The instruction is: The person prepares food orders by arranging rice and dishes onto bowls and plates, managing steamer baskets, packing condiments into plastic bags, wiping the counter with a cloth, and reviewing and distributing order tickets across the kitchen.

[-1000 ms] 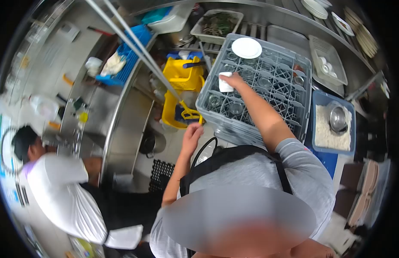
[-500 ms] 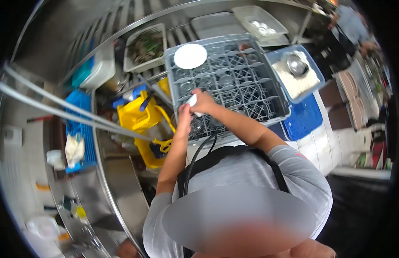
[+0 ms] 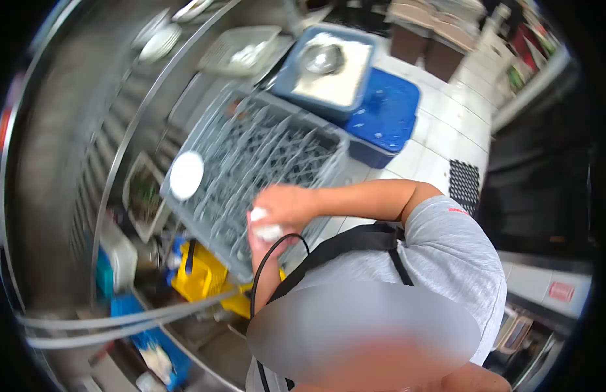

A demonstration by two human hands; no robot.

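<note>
Both hands meet above the near edge of a grey dish rack (image 3: 339, 153). My right hand (image 3: 288, 204) curls from above over a crumpled white cloth or paper (image 3: 270, 232). From below, my left hand (image 3: 260, 248) closes on the same white piece; blur and overlap hide its fingertips. A white oval dish (image 3: 186, 176) lies on the rack's far left corner. The rack is divided by grey plastic rows, and glasses in it are smeared by motion.
A blue-grey tub (image 3: 286, 72) holds white material and a metal bowl (image 3: 323, 59). Beside it stands a blue lidded box (image 3: 388, 108). A yellow bucket (image 3: 201, 274) and pale poles (image 3: 139, 326) are at left. A tray with greens (image 3: 145, 196) lies beyond the rack.
The view has swung to the right, so the rack appears turned and farther left. My hands have come nearer my body, still together on the white piece.
</note>
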